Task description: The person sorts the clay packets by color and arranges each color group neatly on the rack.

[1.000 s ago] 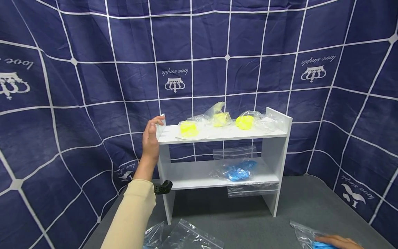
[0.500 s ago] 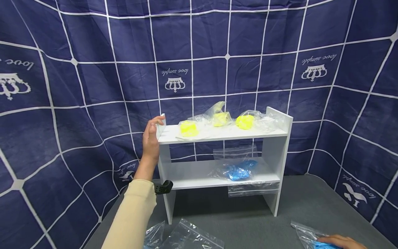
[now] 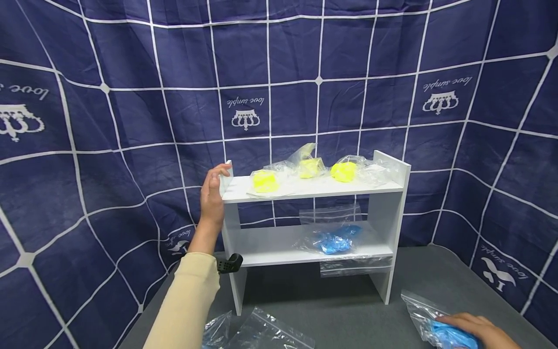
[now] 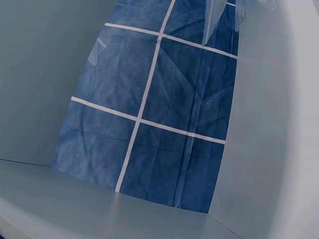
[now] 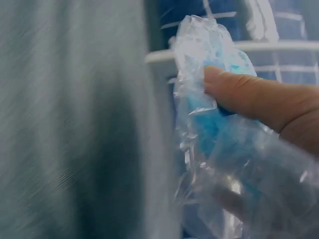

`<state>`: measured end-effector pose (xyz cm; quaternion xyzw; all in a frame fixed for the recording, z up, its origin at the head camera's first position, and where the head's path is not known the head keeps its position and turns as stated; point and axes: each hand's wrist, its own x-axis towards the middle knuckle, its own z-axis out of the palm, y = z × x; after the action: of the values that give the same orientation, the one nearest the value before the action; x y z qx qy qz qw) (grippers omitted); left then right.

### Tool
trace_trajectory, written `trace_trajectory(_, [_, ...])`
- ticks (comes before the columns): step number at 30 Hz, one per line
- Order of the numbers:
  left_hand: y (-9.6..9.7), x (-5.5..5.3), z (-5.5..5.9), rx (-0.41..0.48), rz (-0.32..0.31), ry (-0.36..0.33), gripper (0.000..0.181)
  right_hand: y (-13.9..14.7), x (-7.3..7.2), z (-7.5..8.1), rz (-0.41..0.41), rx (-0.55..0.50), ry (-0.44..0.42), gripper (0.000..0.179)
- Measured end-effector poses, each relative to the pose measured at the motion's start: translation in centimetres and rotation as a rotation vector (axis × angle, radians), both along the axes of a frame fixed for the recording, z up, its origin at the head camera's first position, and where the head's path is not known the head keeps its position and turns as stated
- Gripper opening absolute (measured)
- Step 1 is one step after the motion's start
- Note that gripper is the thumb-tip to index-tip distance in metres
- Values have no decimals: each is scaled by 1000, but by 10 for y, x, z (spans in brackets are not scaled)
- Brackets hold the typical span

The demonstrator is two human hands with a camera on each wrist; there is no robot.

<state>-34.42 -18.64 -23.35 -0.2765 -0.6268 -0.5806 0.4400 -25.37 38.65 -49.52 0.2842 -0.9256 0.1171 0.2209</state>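
Note:
My left hand (image 3: 212, 196) grips the upper left side panel of a white two-tier shelf (image 3: 314, 191), fingers over its edge. Only the shelf's inside shows in the left wrist view. At the lower right, my right hand (image 3: 484, 329) holds a clear zip bag (image 3: 418, 310) with something soft and blue (image 3: 453, 334) inside. In the right wrist view, the thumb (image 5: 244, 92) presses on the crinkled plastic; the other fingers are mostly hidden behind it. On the upper board sit three bagged yellow lumps (image 3: 265, 181). A bagged blue bundle (image 3: 333, 242) lies on the lower board.
More clear zip bags (image 3: 270, 334) lie on the dark grey table (image 3: 348, 320) in front of the shelf's left side. An empty bag end (image 3: 355, 266) hangs below the lower board. A navy curtain with white lines (image 3: 292, 63) encloses the back and sides.
My right hand has lifted slightly up and further into view, bringing the bag with the blue thing along. The left hand stays in place on the shelf.

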Motion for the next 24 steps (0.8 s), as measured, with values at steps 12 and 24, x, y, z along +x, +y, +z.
trace_trajectory(12, [2, 2, 0, 13, 3, -11, 37, -77, 22, 108, -10, -76, 191, 66])
trace_trajectory(24, [-1, -10, -5, 34, -7, 5, 38, -134, 16, 169, 90, -98, 278, 69])
